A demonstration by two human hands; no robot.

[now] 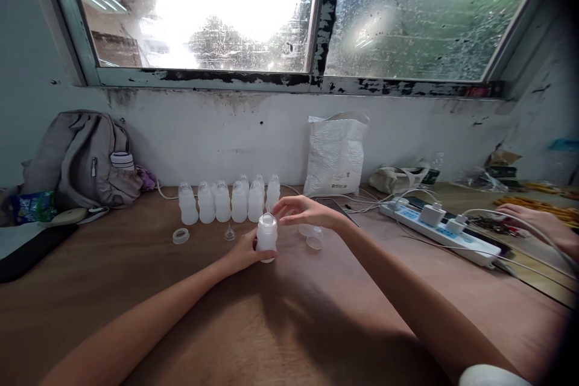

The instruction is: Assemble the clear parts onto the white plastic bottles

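Note:
My left hand (248,251) is wrapped round a white, frosted bottle (267,237), which stands upright near the middle of the table. Just right of the bottle's top, my right hand (296,211) has its fingers curved and apart, with nothing clearly visible between them. Behind the bottle are several similar frosted bottles (222,201) with clear domed tops, lined up near the wall. A clear nipple-shaped piece (229,232) lies left of my left hand, and a white ring (181,236) lies farther left. Clear round caps (313,242) rest below my right hand.
A grey backpack (88,160) and a dark flat object (36,250) are at the left. A white padded bag (336,155) leans on the wall. At the right are a power strip (438,234) with cables, a fabric pouch (394,180) and another person's hand (538,223).

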